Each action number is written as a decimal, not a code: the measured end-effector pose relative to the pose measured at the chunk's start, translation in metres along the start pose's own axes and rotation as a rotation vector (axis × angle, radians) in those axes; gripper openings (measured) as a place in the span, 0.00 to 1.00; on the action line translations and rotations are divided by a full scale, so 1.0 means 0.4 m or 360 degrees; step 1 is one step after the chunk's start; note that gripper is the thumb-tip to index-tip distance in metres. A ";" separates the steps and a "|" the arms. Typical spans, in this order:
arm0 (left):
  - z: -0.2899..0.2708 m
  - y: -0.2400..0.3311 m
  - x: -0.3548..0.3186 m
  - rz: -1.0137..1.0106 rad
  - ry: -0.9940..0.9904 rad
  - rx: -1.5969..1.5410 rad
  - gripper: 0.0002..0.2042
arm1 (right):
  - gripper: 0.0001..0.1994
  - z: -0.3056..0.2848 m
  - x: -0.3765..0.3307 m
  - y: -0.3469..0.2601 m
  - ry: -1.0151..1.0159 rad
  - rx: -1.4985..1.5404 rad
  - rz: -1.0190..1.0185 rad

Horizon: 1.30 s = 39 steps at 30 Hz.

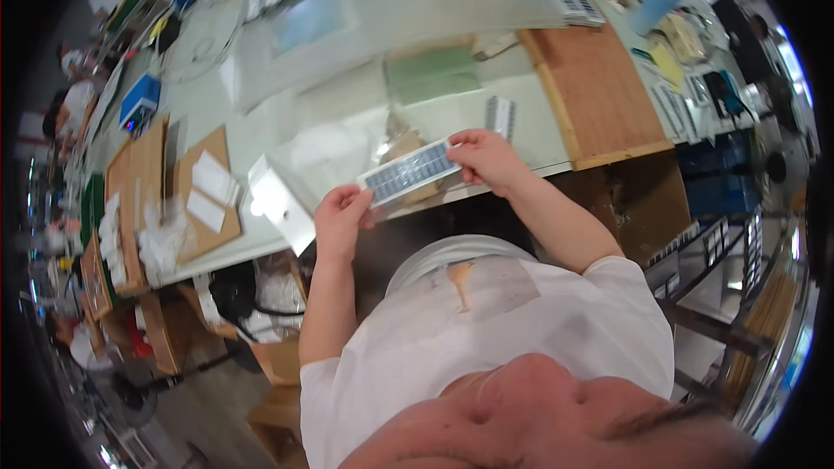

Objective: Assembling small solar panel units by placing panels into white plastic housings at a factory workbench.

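Note:
Held level across the table's front edge is a small solar panel (410,172), blue-celled with a white border. My left hand (340,215) pinches its left end between thumb and fingers. At the opposite end, my right hand (486,161) grips the upper right corner the same way. Just beyond it, a brown and clear crumpled piece (398,141) lies on the table, partly hidden by the panel. A second small panel (499,115) rests on the tabletop beyond my right hand.
A wooden board (599,91) lies to the right, with stacked panels (569,0) behind it. Clear plastic sheeting (365,0) spans the far side, near a green mat (433,74). On the left are a white plate (280,201), cardboard (208,143) and a blue box (139,102).

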<state>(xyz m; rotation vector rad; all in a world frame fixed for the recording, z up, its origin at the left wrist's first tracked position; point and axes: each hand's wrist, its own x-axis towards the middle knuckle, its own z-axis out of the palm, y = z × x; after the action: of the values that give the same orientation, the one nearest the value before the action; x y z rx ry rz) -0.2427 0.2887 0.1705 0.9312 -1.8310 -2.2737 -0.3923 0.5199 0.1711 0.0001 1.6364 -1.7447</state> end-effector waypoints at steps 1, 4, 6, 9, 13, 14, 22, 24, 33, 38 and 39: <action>0.007 -0.004 0.006 0.0025 0.0026 0.0059 0.11 | 0.12 -0.010 0.004 0.005 -0.0014 -0.0011 0.0028; 0.026 0.004 0.000 0.0126 0.0106 0.0339 0.08 | 0.09 -0.041 -0.013 0.004 -0.0232 0.0090 0.0119; 0.047 0.012 -0.003 0.0194 0.0086 0.0446 0.08 | 0.08 -0.073 -0.041 -0.007 -0.0220 0.0074 0.0106; 0.048 0.002 -0.003 0.0366 0.0052 0.0433 0.07 | 0.08 -0.159 -0.095 -0.049 -0.0210 0.0188 -0.0080; 0.054 -0.010 -0.001 0.0720 0.0108 0.0293 0.05 | 0.07 -0.353 -0.121 -0.130 0.0308 0.0429 -0.0679; 0.042 -0.027 0.006 0.0806 0.0137 0.0367 0.05 | 0.06 -0.390 -0.121 -0.161 0.0507 0.0505 -0.0784; 0.001 -0.133 0.022 0.1240 0.0226 0.0545 0.03 | 0.05 -0.764 0.121 -0.290 0.1230 0.0527 -0.1055; -0.010 -0.148 0.031 0.1315 0.0280 0.0610 0.03 | 0.05 -0.775 0.186 -0.312 0.1265 0.0584 -0.0941; -0.010 -0.157 0.034 0.1258 0.0349 0.0651 0.04 | 0.04 -0.647 0.394 -0.400 0.1079 0.0651 -0.0785; -0.002 -0.144 0.018 0.1326 0.0383 0.0728 0.04 | 0.06 -0.600 0.445 -0.388 0.1309 0.0483 -0.0607; -0.001 -0.143 0.019 0.1343 0.0368 0.0739 0.04 | 0.06 -0.625 0.460 -0.372 0.1324 0.0332 -0.0643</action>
<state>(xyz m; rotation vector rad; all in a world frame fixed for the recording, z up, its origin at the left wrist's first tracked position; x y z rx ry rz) -0.2312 0.3012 0.1155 0.3041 -2.1136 -1.2273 -0.7174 0.6330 0.1667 0.6047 2.1093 -2.4170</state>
